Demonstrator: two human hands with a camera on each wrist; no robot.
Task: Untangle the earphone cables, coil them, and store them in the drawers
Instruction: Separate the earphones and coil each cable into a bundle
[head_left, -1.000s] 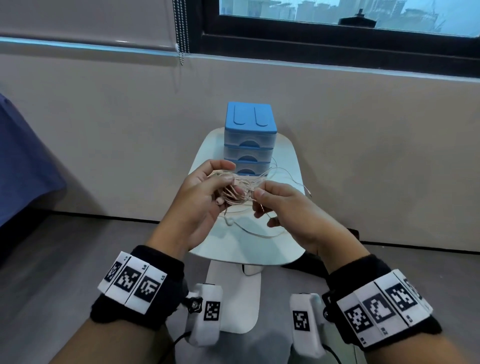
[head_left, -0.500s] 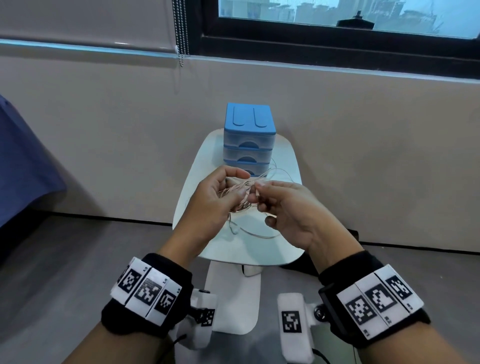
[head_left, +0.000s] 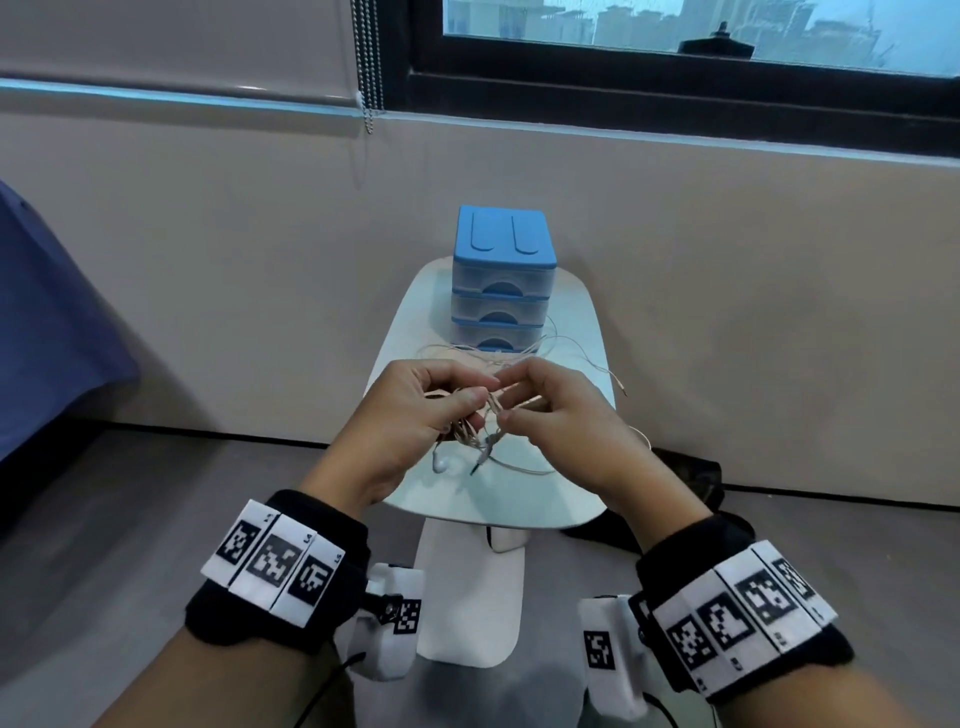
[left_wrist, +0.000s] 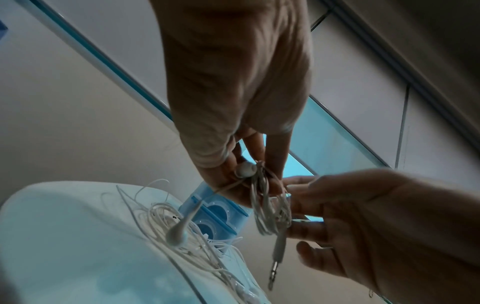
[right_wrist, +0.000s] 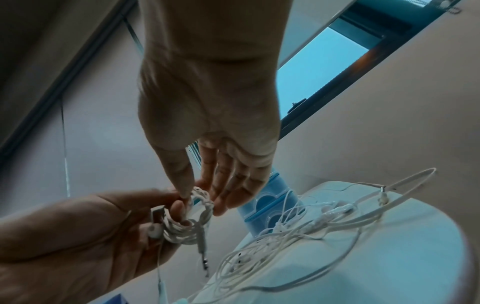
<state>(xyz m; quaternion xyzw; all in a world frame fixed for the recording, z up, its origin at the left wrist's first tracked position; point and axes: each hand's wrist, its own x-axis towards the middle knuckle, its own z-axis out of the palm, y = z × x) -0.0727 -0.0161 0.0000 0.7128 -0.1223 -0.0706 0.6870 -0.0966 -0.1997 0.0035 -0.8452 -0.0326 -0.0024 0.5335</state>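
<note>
While the left hand (head_left: 415, 415) gripped the coiled earphone cable (left_wrist: 270, 211), the right hand (head_left: 550, 410) pinched its last loop; that wrap wanted snug tucking.

Office-like room: window (head_left: 701, 31), roller blind (head_left: 171, 41)

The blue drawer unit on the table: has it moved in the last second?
No. The blue drawer unit stands at the same far end of the white table, against the wall.
</note>
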